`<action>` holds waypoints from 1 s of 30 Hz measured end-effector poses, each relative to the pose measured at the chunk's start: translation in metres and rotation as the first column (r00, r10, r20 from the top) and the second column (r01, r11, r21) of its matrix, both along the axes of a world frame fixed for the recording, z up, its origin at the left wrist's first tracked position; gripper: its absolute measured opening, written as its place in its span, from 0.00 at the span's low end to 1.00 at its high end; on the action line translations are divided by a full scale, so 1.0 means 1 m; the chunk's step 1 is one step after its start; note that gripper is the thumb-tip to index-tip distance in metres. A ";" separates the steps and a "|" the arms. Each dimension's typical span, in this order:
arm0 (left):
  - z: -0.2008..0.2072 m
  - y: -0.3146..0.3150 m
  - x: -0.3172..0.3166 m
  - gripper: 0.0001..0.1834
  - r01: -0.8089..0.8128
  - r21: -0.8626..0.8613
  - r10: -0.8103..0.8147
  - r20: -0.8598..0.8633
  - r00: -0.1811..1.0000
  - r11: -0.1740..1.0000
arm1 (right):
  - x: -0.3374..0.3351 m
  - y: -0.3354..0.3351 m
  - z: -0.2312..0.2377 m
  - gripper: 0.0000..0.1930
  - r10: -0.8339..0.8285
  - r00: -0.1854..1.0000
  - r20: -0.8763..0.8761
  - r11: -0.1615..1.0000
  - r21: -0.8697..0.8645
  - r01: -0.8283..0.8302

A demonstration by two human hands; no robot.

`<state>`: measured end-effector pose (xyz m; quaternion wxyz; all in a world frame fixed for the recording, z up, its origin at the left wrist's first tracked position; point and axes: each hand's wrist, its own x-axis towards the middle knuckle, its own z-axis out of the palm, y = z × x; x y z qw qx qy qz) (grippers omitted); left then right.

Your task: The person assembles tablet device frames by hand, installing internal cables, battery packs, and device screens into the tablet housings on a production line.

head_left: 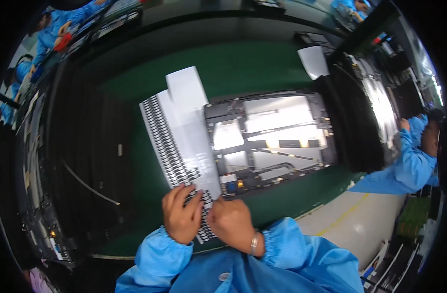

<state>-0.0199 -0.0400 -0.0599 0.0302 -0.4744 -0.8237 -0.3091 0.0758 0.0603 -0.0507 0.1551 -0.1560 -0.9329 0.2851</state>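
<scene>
A white sheet point(160, 129) with rows of small black stickers lies at a slant on the green mat. My left hand point(179, 217) rests on its near part, fingers bent slightly and spread over the rows, the thumb apart. Beside it my right hand point(233, 222) is closed, fingertips pinched at the sheet's right edge; what is between them is hidden. Plain white backing paper point(187, 85) lies under or next to the sticker rows. Just right of the sheet lies a black-framed electronic panel point(277, 115) with shiny silver plates, cables and small gold contacts.
A dark stack of panels point(87, 161) stands to the left, another stack point(353, 112) to the right. A white paper point(311, 62) lies at the far right of the green mat point(248, 63). A co-worker's blue sleeve point(409, 161) is at the right; other people work at the far left.
</scene>
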 end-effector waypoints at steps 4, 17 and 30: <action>0.001 0.003 -0.002 0.14 0.014 -0.002 -0.014 0.025 1.000 1.000 | 0.002 0.007 0.005 0.07 0.066 0.984 -0.163 0.990 -0.113 -0.085; 0.063 0.115 0.061 0.12 0.451 0.152 -0.457 0.010 0.889 0.880 | 0.104 0.169 0.058 0.04 -0.405 0.883 -0.236 0.825 -0.510 0.242; 0.053 0.129 0.062 0.10 0.450 0.069 -0.452 0.000 0.892 0.890 | 0.098 0.170 0.052 0.04 -0.384 0.916 -0.116 0.846 -0.443 0.298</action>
